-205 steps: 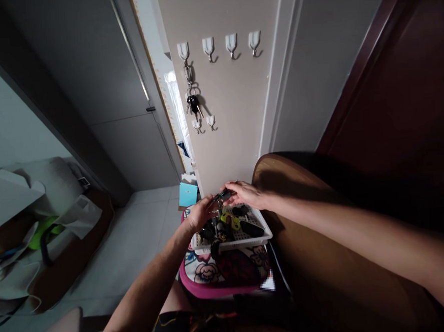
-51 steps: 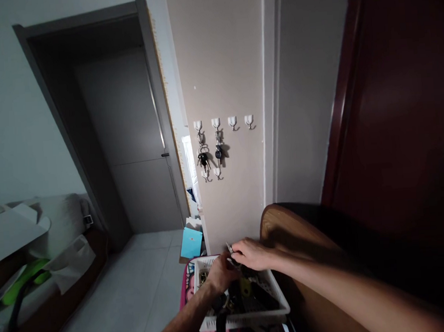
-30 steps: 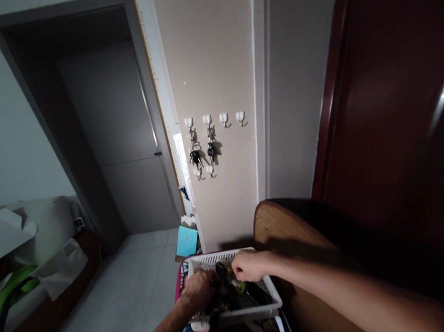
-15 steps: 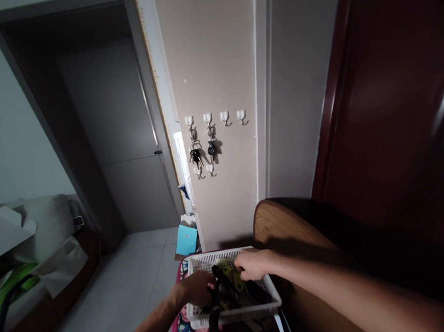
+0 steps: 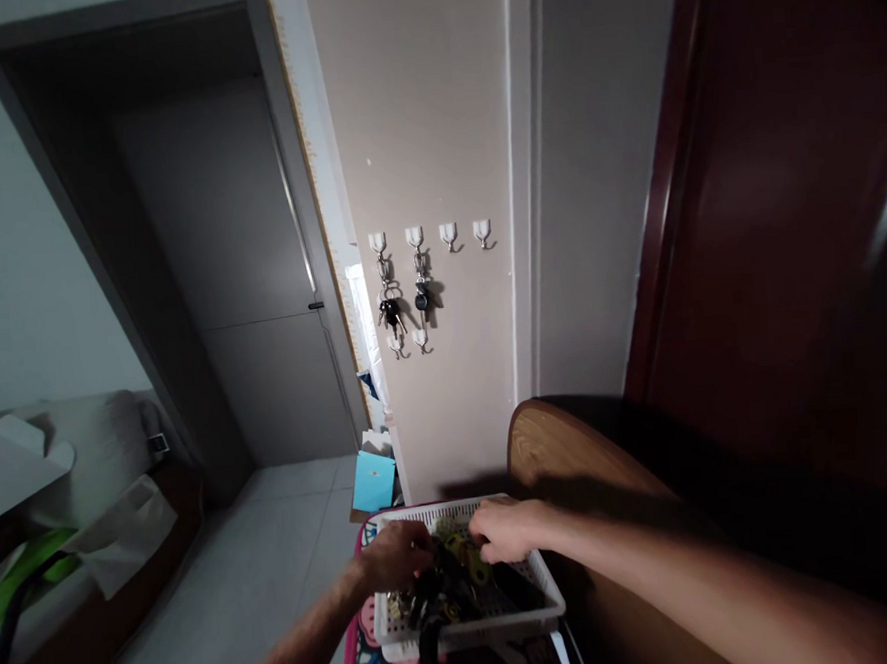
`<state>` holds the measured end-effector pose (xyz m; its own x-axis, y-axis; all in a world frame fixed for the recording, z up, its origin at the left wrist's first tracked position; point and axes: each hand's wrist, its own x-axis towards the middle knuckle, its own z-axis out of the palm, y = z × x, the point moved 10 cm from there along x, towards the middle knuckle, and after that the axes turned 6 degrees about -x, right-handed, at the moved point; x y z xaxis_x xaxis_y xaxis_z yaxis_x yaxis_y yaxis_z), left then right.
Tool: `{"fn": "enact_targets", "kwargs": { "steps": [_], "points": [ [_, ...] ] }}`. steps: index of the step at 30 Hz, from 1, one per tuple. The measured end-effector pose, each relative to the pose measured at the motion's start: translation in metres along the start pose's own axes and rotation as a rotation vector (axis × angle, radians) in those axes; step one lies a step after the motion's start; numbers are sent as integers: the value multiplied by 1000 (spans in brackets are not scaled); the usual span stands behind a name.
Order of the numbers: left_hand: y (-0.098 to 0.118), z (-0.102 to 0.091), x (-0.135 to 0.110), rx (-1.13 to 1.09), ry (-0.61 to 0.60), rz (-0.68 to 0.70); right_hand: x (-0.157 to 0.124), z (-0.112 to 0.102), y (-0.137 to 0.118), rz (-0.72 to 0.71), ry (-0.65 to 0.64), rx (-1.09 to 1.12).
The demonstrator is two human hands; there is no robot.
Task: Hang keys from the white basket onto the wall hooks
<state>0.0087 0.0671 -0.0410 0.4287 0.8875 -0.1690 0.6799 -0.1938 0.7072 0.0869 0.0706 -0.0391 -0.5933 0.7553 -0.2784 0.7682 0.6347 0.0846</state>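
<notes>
A white perforated basket (image 5: 506, 623) of keys and key fobs sits low in the middle of the view. My left hand (image 5: 393, 558) reaches into its left side with fingers curled among the dark keys (image 5: 451, 587). My right hand (image 5: 505, 531) is closed over the far middle of the basket, next to a yellow tag (image 5: 474, 561). What either hand grips is hidden. On the beige wall above, two key bunches (image 5: 390, 311) (image 5: 420, 295) hang from the two leftmost white hooks; the two right hooks (image 5: 449, 235) (image 5: 482, 232) are bare.
The basket rests on a pink-rimmed patterned surface (image 5: 365, 647). A rounded wooden tabletop (image 5: 563, 455) lies to the right, a dark red door (image 5: 781, 201) beyond it. A grey doorway (image 5: 221, 265) and tiled floor lie left, with a sofa (image 5: 83, 464) and a blue card (image 5: 373, 482).
A second key bunch went onto the second hook between the oldest frame and the later ones. Over the last second, both hands keep sorting in the basket; my left hand shifted slightly up.
</notes>
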Motion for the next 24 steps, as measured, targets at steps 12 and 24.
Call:
{"fn": "enact_targets", "kwargs": {
  "steps": [12, 24],
  "points": [
    [25, -15, 22, -684, 224, 67, 9, -27, 4, 16, 204, 610],
    [13, -23, 28, -583, 276, 91, 11, -30, 20, 112, 200, 1009]
  ]
}}
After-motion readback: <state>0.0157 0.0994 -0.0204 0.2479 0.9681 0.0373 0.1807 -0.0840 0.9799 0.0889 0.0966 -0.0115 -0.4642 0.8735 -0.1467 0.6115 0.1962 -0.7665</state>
